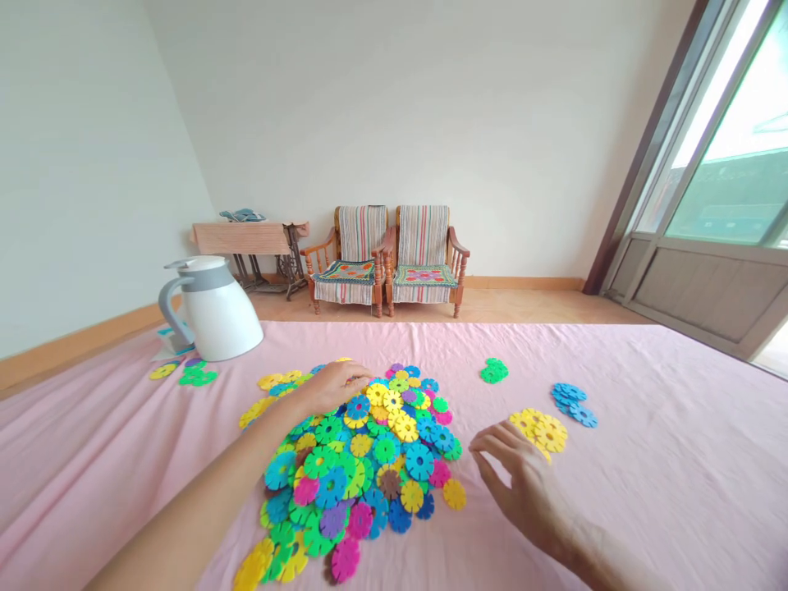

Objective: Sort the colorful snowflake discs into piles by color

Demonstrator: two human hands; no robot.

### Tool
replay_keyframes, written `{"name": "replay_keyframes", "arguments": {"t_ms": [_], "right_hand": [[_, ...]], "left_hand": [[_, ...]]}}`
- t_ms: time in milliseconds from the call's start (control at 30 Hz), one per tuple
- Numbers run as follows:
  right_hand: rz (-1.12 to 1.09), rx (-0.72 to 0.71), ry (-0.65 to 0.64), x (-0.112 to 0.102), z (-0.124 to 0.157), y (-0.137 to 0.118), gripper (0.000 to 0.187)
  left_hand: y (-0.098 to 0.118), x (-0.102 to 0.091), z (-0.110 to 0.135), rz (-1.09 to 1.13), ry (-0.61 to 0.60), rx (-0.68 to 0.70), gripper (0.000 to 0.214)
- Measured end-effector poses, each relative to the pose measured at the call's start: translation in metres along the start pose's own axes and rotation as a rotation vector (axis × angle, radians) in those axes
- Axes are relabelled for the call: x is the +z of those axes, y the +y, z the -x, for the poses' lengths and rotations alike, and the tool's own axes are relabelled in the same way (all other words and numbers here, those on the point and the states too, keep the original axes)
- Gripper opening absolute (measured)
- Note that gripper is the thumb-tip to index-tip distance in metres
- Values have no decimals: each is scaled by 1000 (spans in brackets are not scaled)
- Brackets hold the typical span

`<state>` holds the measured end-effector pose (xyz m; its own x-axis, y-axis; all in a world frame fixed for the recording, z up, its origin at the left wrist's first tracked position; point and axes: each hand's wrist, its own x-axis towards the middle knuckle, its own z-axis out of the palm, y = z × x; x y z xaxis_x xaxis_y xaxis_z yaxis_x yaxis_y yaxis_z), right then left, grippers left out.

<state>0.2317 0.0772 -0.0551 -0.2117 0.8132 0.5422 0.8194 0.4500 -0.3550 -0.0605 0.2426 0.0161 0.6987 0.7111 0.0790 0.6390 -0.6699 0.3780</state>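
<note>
A large heap of multicoloured plastic snowflake-shaped interlocking discs (pixel 357 460) lies on a pink bedsheet (pixel 591 509). My left hand (pixel 336 387) rests on the far edge of the heap, its fingertips among the discs and partly hidden. My right hand (pixel 517 484) hovers with curved, parted fingers between the heap and a small stack of yellow discs (pixel 538 431), holding nothing. Beyond that stack lie some blue discs (pixel 572 404). A small cluster of green discs (pixel 494 370) sits farther back.
A white thermal jug with a grey handle (pixel 215 310) stands at the far left of the sheet, near green and yellow discs (pixel 195 373). Behind the sheet are a tiled floor, two striped wooden armchairs (pixel 387 261), a sewing table (pixel 249 246), and a glass door at right.
</note>
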Motion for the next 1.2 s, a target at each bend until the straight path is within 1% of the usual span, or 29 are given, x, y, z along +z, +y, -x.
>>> {"name": "replay_keyframes", "arguments": {"t_ms": [67, 133, 200, 300, 367, 433, 500, 567, 700, 767, 833, 900, 967, 1067, 1133, 1200], "right_hand": [[-53, 18, -67, 5, -15, -18, 18], [-64, 33, -115, 13, -32, -32, 18], [-36, 41, -135, 24, -46, -42, 16], [6, 46, -129, 39, -61, -48, 16], [20, 47, -121, 46, -65, -50, 21], [29, 44, -111, 49, -65, -51, 22], [29, 33, -96, 52, -64, -54, 16], [27, 15, -78, 54, -63, -56, 11], [21, 22, 2, 53, -64, -55, 29], [12, 64, 71, 45, -64, -46, 32], [5, 128, 139, 30, -62, -30, 34], [12, 207, 187, 11, -54, -9, 35], [34, 297, 216, -7, -41, 14, 34], [64, 432, 224, -25, -14, 50, 32], [67, 499, 201, -29, 3, 70, 33], [62, 542, 166, -29, 17, 84, 34]], "left_hand": [[8, -1, 15, -8, 65, -39, 33], [14, 4, 29, -17, 139, -98, 31], [17, 13, 42, -20, 202, -147, 29], [20, 27, 58, -16, 283, -184, 27], [20, 35, 66, -1, 349, -187, 25], [19, 41, 72, 11, 426, -180, 25], [16, 46, 75, 5, 497, -172, 25], [11, 49, 76, -19, 542, -153, 25], [1, 52, 78, -89, 580, -85, 25], [-4, 52, 79, -111, 596, -62, 25], [-7, 51, 80, -118, 603, -54, 26], [-9, 50, 80, -119, 608, -62, 27], [-8, 49, 79, -117, 616, -77, 28], [-6, 48, 78, -113, 627, -98, 30], [-6, 48, 78, -111, 627, -104, 31], [-8, 48, 78, -112, 625, -106, 31]]}}
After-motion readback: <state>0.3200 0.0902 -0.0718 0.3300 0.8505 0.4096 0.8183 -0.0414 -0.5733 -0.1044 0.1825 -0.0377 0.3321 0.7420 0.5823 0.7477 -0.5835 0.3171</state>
